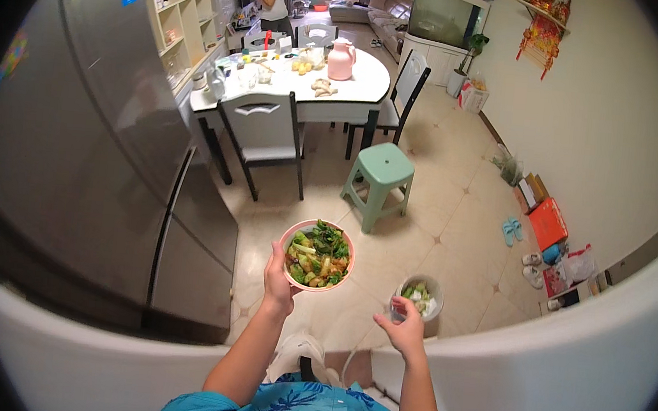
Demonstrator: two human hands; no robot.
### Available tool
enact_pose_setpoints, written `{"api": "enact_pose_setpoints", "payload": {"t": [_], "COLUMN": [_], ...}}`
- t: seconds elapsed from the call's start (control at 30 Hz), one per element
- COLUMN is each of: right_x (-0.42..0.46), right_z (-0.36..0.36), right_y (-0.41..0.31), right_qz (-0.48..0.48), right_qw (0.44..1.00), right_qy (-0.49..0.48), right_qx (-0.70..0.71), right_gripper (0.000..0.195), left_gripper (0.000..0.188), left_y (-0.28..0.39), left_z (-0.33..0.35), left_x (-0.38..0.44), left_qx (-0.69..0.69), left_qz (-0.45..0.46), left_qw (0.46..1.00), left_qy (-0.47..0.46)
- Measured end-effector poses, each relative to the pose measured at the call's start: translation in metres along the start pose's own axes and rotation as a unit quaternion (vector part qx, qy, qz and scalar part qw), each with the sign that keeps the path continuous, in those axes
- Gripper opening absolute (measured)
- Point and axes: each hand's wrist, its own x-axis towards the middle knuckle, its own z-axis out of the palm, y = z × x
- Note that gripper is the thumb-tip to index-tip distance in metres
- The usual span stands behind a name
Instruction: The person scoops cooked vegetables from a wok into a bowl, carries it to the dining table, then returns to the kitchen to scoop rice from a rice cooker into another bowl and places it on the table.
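A pink-rimmed bowl (349,272) rests in my left hand (279,274), thumb at its left rim and fingers under it. Cooked leafy greens (319,254) fill the bowl, which tips slightly towards me. My right hand (406,325) hangs to the right of the bowl with fingers apart and nothing in it. Behind that hand, on the floor, stands a waste bin (438,309) with green scraps (415,289) and white paper inside. In the picture my right fingertips overlap the bin's near rim; whether they touch it I cannot tell.
A green plastic stool (387,162) stands ahead, by a white dining table (359,93) with a pink jug (340,60) and several chairs. The steel refrigerator (104,156) flanks my left. Slippers (511,230) and boxes (547,223) line the right wall. A person (273,1) stands beyond the table.
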Motion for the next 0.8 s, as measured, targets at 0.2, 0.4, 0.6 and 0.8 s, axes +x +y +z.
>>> {"api": "enact_pose_setpoints", "payload": {"t": [0.2, 0.4, 0.6, 0.8], "right_x": [0.213, 0.339, 0.47, 0.65], "right_z": [-0.064, -0.143, -0.226, -0.309], "right_y": [-0.004, 0.024, 0.053, 0.036], "right_qz": [0.002, 0.09, 0.13, 0.122], "right_qw": [0.992, 0.974, 0.961, 0.976], "right_qy": [0.121, 0.199, 0.233, 0.176], "right_qx": [0.033, 0.065, 0.066, 0.041], "right_gripper": [0.058, 0.058, 0.059, 0.065], "left_gripper": [0.064, 0.059, 0.059, 0.056], "left_y": [-0.015, -0.028, -0.053, -0.113], "left_z": [0.102, 0.23, 0.373, 0.512], "left_x": [0.174, 0.339, 0.485, 0.625], "left_qx": [0.02, 0.015, 0.02, -0.003], "left_qz": [0.017, -0.007, -0.017, -0.033], "left_qw": [0.999, 0.998, 0.994, 0.994], "left_qy": [-0.043, -0.055, -0.111, -0.107]}}
